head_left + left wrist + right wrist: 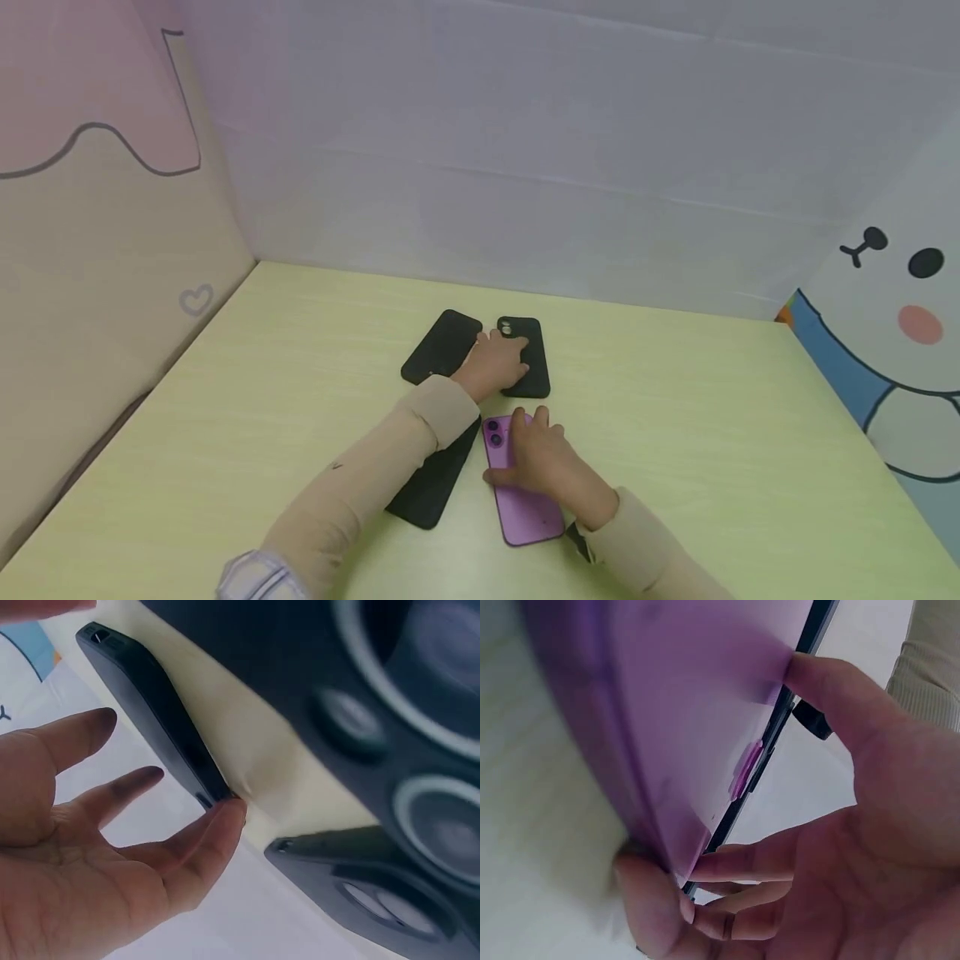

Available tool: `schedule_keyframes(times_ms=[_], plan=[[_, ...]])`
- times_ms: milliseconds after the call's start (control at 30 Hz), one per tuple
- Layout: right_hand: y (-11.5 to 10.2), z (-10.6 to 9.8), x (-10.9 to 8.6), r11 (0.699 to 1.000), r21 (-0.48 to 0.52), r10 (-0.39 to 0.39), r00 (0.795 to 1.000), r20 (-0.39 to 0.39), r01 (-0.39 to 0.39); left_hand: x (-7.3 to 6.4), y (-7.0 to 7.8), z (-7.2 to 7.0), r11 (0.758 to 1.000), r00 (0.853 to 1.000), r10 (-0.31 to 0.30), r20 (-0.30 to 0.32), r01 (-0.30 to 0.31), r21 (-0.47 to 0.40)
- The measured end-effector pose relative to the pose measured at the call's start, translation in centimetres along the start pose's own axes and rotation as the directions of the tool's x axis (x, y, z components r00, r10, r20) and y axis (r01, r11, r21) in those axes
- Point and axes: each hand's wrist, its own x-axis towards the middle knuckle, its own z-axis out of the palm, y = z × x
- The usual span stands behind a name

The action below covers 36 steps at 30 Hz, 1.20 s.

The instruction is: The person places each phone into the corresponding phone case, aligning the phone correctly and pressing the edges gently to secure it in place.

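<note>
My left hand (491, 364) reaches over the left side of a small black phone (535, 367) lying camera side up, with its fingers spread. In the left wrist view, one fingertip meets the end of that black phone (142, 697), and the other fingers stand apart from it. My right hand (546, 457) grips a purple phone (528, 517) by its upper part, thumb at the left edge and fingers at the top end. Seen from the right wrist, the thumb and curled fingers hold the edges of the purple phone (697, 727).
Another black phone (442, 342) lies left of my left hand. A longer black phone (435, 487) is partly hidden under my left sleeve. The pale yellow table (712, 450) meets a whitish back wall (525, 167) and printed side panels (918, 325).
</note>
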Motion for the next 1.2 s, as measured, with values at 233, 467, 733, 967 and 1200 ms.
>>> schedule_keyframes(times_ms=[233, 467, 733, 967, 1200], plan=[[0.0, 0.0, -0.1, 0.999, -0.039, 0.001, 1.0, -0.022, -0.002, -0.3, 1.3, 0.0, 0.997, 0.999, -0.048, -0.023, 0.049, 0.053], [-0.1, 0.1, -0.2, 0.999, -0.045, 0.009, 0.999, -0.046, -0.011, -0.6, 2.4, 0.6, 0.984, 0.99, -0.106, -0.09, 0.118, 0.137], [0.1, 0.2, -0.3, 0.999, 0.031, -0.018, 0.998, -0.055, 0.019, -0.4, 3.1, 0.6, 0.979, 0.982, -0.168, -0.087, 0.177, 0.101], [0.1, 0.1, -0.8, 1.0, 0.011, -0.024, 0.996, -0.089, 0.025, 0.2, 3.2, 0.2, 0.974, 0.976, -0.216, -0.014, 0.214, -0.078], [0.1, -0.1, -1.1, 1.0, -0.026, 0.001, 0.995, -0.099, -0.004, -0.3, 3.5, 0.3, 0.98, 0.978, -0.198, -0.063, 0.199, 0.01]])
